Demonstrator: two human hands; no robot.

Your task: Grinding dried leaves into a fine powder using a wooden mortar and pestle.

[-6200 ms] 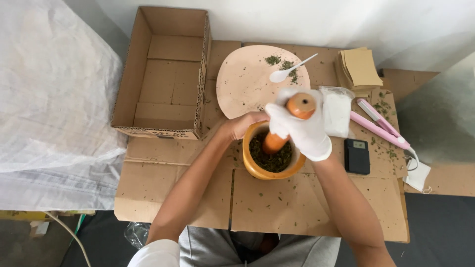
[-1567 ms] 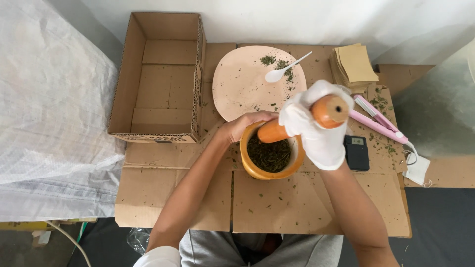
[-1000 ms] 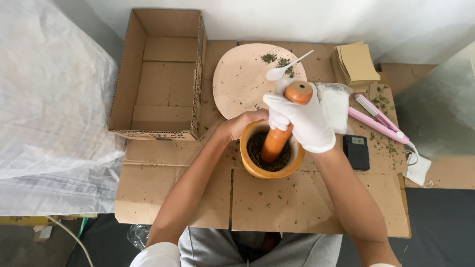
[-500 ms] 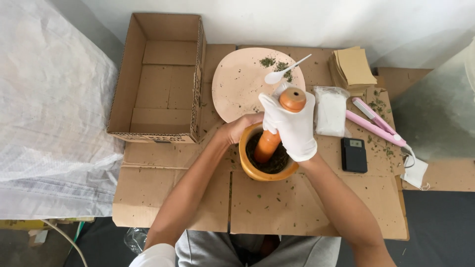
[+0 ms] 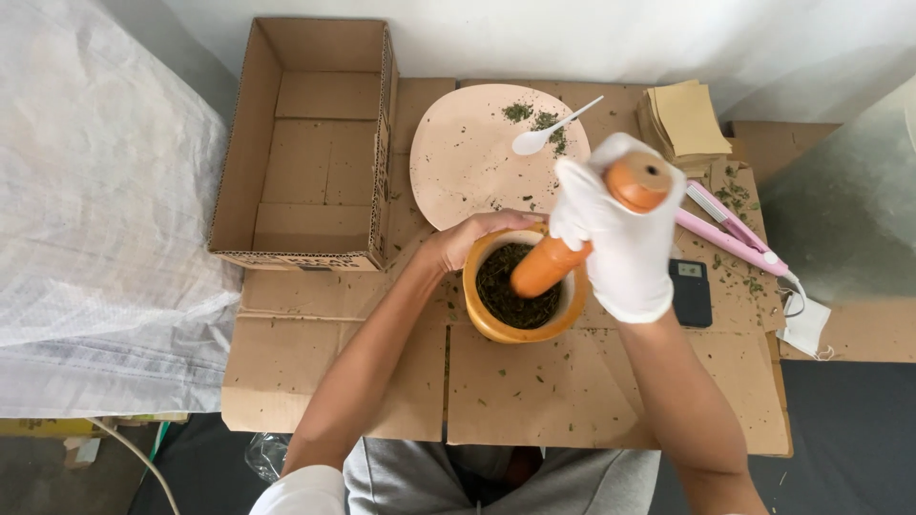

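Note:
An orange-brown mortar (image 5: 496, 324) stands on flattened cardboard, holding dark green crushed leaves (image 5: 506, 291). My left hand (image 5: 472, 238), bare, cups the mortar's far-left rim. My right hand (image 5: 620, 243), in a white glove, is closed around an orange pestle (image 5: 558, 262). The pestle leans up to the right, its lower end just above the leaves inside the mortar.
A pale pink plate (image 5: 468, 157) with leaf bits and a white spoon (image 5: 549, 132) lies behind the mortar. An open cardboard box (image 5: 310, 143) sits at the left. Tan paper squares (image 5: 687, 119), a pink tool (image 5: 730, 234) and a small black device (image 5: 690, 293) lie right.
The pestle has lifted and tilted further right since half a second ago, when it pressed into the leaves. My left hand stays on the mortar's rim.

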